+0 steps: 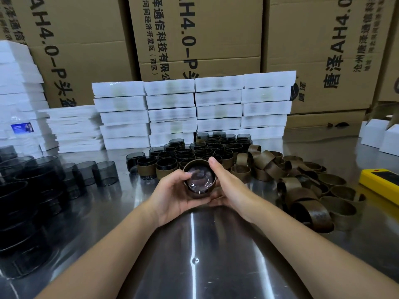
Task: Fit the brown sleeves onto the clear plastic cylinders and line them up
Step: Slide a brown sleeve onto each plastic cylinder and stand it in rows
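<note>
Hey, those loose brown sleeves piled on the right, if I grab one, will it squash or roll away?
Probably light and bendy: the brown sleeves are thin open bands, and several look squashed out of round. Any standing on edge might roll across the smooth metal table; ones lying flat likely stay put.

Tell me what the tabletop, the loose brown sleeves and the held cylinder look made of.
Tabletop: metal, probably stainless steel, glossy; it mirrors the arms and a bright light streak. Loose brown sleeves: thin curled bands, mostly matte; leatherette or card, cannot tell. Held cylinder: clear plastic, glossy; pinkish shapes show through its base.
</note>
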`<state>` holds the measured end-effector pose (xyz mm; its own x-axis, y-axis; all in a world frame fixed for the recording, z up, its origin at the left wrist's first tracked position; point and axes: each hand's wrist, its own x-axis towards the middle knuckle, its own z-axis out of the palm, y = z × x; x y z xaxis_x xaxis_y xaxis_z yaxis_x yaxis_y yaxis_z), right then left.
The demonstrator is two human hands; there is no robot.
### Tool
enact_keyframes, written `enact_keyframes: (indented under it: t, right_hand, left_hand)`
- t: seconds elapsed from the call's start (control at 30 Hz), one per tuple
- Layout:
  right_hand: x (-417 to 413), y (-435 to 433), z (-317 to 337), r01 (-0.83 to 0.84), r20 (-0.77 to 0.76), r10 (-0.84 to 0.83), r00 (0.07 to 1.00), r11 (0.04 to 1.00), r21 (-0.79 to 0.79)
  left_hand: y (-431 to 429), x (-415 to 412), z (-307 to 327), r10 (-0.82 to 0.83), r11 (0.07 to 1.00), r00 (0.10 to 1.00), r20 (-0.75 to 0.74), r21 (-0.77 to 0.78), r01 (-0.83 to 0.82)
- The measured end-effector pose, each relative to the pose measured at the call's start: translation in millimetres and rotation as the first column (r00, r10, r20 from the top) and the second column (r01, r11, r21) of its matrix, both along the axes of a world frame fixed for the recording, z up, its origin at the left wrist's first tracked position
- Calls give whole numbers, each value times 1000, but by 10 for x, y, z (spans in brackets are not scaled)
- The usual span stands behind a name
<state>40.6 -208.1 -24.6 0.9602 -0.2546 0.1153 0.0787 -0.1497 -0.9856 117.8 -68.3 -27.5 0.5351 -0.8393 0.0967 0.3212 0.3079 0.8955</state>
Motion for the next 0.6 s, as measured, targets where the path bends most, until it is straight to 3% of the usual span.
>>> enact_keyframes:
  t: [0.17, 0.37, 0.6]
  right_hand:
    - [13, 23, -13, 65, -2, -65, 998, 998, 3]
    - [-2, 32, -36, 121, 22, -119, 993, 989, -84]
    - [-83, -20, 27, 76, 66, -71, 995, 995, -70]
  left_hand:
    - [16, -12, 7, 37, 999, 998, 41, 31, -39]
    - [-26, -53, 16, 124, 972, 972, 201, 171, -160]
    - [-42, -103, 37, 150, 949, 956, 253, 234, -211]
